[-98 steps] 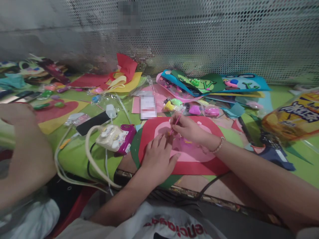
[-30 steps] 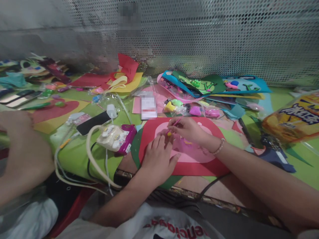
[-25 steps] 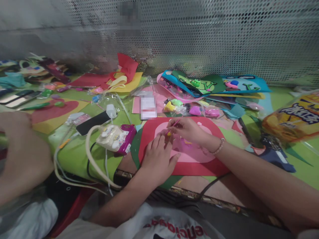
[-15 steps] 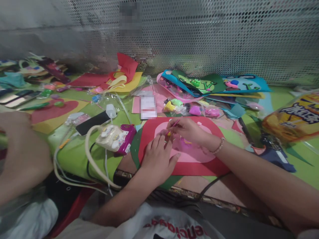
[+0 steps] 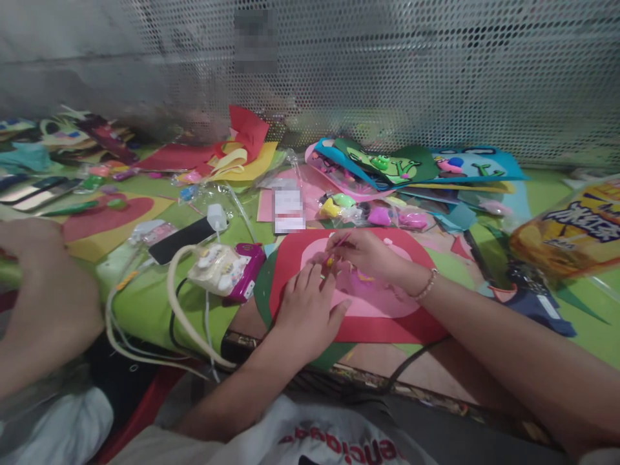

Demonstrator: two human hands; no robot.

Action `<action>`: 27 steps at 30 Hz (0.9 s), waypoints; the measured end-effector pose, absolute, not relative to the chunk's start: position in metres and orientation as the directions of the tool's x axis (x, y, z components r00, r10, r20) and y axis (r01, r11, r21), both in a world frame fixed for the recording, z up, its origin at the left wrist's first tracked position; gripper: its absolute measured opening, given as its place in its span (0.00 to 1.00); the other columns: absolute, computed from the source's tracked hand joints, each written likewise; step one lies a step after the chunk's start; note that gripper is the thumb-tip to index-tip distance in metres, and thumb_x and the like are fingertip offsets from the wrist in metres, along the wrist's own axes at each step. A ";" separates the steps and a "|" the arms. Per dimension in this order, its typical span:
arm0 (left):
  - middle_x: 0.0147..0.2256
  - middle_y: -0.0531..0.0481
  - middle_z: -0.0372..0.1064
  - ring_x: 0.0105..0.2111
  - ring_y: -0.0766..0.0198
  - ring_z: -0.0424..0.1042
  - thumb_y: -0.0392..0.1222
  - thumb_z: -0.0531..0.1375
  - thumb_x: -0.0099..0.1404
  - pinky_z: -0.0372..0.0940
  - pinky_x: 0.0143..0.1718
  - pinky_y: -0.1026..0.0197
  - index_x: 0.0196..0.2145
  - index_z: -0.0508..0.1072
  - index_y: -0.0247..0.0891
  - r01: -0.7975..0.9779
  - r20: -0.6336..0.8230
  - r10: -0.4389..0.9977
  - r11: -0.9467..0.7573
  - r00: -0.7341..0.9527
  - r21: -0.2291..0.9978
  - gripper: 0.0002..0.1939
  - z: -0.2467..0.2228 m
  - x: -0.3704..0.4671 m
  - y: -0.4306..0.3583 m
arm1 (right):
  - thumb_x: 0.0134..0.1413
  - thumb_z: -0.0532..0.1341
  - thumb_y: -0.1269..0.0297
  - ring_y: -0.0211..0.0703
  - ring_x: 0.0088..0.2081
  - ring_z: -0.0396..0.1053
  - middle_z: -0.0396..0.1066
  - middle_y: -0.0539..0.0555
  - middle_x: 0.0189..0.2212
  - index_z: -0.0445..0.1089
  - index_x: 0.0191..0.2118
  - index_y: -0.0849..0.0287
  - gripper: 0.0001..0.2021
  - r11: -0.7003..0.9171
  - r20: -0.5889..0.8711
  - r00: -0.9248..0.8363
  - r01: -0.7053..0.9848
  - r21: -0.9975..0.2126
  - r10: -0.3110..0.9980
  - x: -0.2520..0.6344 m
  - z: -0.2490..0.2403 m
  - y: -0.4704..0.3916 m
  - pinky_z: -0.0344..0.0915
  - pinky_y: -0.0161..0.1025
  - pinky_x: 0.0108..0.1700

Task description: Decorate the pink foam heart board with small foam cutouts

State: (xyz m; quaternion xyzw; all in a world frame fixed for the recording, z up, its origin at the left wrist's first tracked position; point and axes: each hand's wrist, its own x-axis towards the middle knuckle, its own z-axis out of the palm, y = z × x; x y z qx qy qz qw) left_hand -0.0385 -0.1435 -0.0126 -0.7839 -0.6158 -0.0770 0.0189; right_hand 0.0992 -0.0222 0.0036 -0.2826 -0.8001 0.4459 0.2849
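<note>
A red sheet (image 5: 411,328) lies near the table's front edge with a rounded pink sheet (image 5: 378,309) on it. My left hand (image 5: 307,303) rests palm down across the left part of both sheets, fingers spread. Just above its fingertips, my right hand (image 5: 365,252) pinches a thin dark pink stick (image 5: 343,239). A small yellow bit (image 5: 330,262) shows between the two hands. Pink and yellow shapes (image 5: 361,274) lie on the pink sheet, partly under my right hand.
A cream and magenta device (image 5: 225,271) with cables and a black phone (image 5: 179,242) lie left. Behind are colored clay packets (image 5: 380,216) and blue-green craft sheets (image 5: 402,161). A snack bag (image 5: 571,226) stands right. Another person's arm (image 5: 48,303) is at far left.
</note>
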 end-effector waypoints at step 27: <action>0.57 0.38 0.53 0.59 0.49 0.50 0.54 0.42 0.66 0.52 0.55 0.46 0.58 0.56 0.38 0.969 0.145 0.964 -0.235 0.222 0.075 0.27 -0.014 -0.039 -0.144 | 0.53 0.57 0.67 0.38 0.32 0.71 0.72 0.52 0.29 0.68 0.32 0.60 0.04 0.445 0.244 -0.651 0.162 -0.881 0.719 0.098 0.006 -0.025 0.68 0.37 0.35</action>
